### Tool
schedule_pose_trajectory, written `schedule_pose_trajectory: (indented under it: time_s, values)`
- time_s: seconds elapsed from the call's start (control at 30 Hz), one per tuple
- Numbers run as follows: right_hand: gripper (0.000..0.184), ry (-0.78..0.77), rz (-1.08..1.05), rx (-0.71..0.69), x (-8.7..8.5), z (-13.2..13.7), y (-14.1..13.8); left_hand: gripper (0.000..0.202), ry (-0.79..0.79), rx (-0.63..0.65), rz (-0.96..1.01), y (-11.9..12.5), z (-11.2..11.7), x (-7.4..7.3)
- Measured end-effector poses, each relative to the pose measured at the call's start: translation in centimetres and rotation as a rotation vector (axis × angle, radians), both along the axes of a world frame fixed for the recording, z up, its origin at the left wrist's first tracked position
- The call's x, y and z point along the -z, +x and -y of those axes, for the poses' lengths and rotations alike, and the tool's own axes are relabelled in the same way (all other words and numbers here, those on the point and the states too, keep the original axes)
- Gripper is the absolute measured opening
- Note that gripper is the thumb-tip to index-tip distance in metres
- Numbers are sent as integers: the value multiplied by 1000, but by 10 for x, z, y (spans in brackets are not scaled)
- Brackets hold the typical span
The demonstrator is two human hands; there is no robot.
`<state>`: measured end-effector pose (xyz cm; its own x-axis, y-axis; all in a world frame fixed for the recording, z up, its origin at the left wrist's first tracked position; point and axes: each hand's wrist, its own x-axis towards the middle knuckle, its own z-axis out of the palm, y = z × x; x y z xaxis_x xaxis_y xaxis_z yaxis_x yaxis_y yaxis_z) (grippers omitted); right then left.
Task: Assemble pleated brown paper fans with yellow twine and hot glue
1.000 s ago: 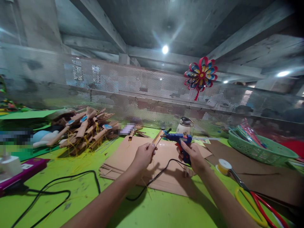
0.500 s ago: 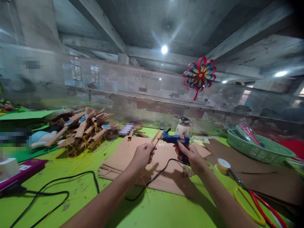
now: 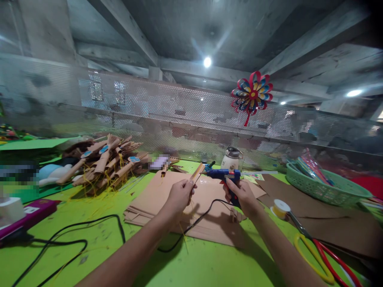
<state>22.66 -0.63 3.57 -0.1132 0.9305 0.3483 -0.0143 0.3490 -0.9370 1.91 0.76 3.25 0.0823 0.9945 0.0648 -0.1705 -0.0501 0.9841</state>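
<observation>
My left hand (image 3: 181, 194) is closed on a narrow strip of brown paper (image 3: 198, 171), which points up and away from me. In my right hand (image 3: 241, 195) is a blue glue gun (image 3: 224, 174), gripped by its handle. The gun's nozzle points left and lies close beside the strip's upper part; whether they touch I cannot tell. A clear glue stick (image 3: 259, 173) juts from the back of the gun. Below both hands lies a stack of brown paper sheets (image 3: 155, 195), with the gun's black cord (image 3: 206, 215) running across it.
Left, a heap of rolled brown paper pieces (image 3: 104, 163) with yellow strands lies behind a purple power strip (image 3: 36, 215). A jar (image 3: 231, 159) stands at the back. To the right are a green basket (image 3: 326, 189), a yellow ribbon spool (image 3: 280, 208) and scissors (image 3: 317, 247).
The glue gun in my right hand has shifted slightly right and up along the strip. My left hand has hardly moved and still holds the strip.
</observation>
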Motion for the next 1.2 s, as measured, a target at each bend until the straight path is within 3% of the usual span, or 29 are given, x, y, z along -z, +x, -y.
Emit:
schedule_pose_trajectory:
  time_s: [0.47, 0.73, 0.93, 1.2]
  values:
    - [41, -42, 134, -60, -6, 8, -6, 23, 30, -7, -54, -1, -4, 3]
    - [40, 28, 106, 53, -2, 3, 1, 22, 38, -29, -92, 0, -6, 5]
    - [43, 2, 247, 4, -6, 8, -2, 20, 45, -53, -97, -1, -6, 5]
    - [40, 15, 29, 47, -1, 2, 0, 15, 39, -50, -94, -1, -6, 3]
